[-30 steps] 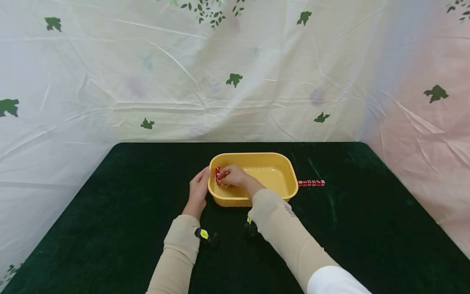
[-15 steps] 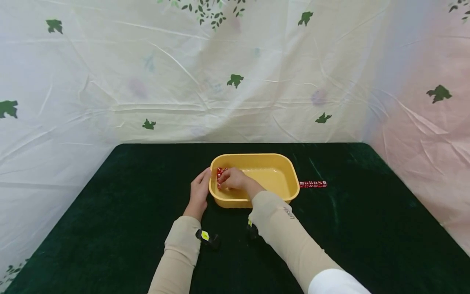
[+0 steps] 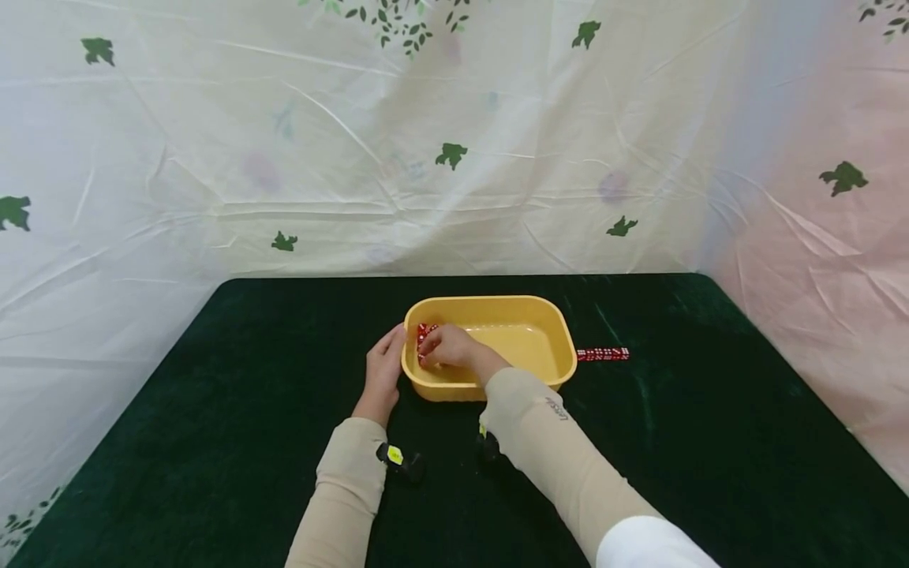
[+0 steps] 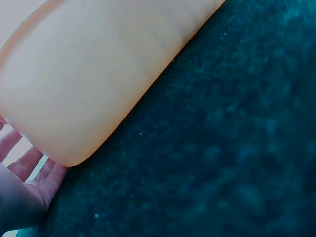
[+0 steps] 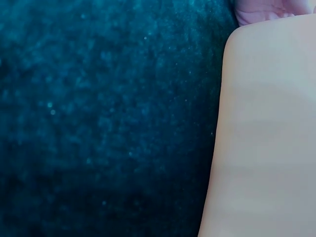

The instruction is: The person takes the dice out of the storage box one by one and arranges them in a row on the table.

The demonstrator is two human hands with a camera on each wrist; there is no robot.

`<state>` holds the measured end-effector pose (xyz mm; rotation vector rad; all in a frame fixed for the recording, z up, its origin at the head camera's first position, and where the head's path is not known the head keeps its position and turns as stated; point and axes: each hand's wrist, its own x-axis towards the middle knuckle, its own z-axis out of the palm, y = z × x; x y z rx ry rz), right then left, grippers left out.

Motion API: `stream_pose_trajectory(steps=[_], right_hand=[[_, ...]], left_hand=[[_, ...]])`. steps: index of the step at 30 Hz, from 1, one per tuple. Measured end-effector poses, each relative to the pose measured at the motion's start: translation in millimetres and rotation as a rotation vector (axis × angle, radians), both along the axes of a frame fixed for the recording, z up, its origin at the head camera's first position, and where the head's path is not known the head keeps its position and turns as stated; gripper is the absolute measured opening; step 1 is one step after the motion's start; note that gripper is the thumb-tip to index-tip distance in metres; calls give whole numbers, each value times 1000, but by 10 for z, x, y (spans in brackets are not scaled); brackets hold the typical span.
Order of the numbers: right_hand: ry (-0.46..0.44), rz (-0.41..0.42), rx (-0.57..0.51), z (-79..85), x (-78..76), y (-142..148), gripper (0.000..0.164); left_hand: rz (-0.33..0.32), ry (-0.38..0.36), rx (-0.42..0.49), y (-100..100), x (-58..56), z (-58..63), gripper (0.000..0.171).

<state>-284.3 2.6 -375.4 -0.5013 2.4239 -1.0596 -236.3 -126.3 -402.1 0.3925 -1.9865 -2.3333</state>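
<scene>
A yellow plastic basin [image 3: 525, 390] stands in the middle of the table. My left hand [image 3: 383, 367] rests along the outside of its left wall, fingers lying fairly straight against it; the left wrist view shows those fingers [image 4: 29, 163] beside the basin's underside. Inside the basin, my right hand [image 3: 454, 347] has its fingers curled down at the left end. It pinches at red dice [image 3: 423, 331] with white pips, lined up along the left inner wall. The fingertips partly cover these dice. In the right wrist view only a sliver of the right hand [image 5: 271, 10] shows above the basin's wall.
A straight row of red dice [image 3: 604, 354] lies on the dark green cloth [image 3: 710, 442], by the basin's right end. A pale curtain [image 3: 454, 213] with green leaf shapes hangs behind the table and along both sides.
The right fingers have drawn slightly nearer along the dice inside the basin. The left hand, the basin and the row of dice outside stay where they were.
</scene>
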Motion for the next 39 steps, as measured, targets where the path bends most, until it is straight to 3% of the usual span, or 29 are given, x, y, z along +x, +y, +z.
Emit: stream_pose_trajectory(steps=[20, 27, 39], right_hand=[[-69, -64, -140, 189, -80, 151, 18], [-5, -69, -102, 296, -106, 230, 19], [71, -35, -124, 471, -138, 465, 20]], left_hand=[[3, -11, -5, 8, 5, -4, 44], [5, -24, -12, 3, -4, -4, 44], [15, -21, -5, 9, -11, -21, 46]])
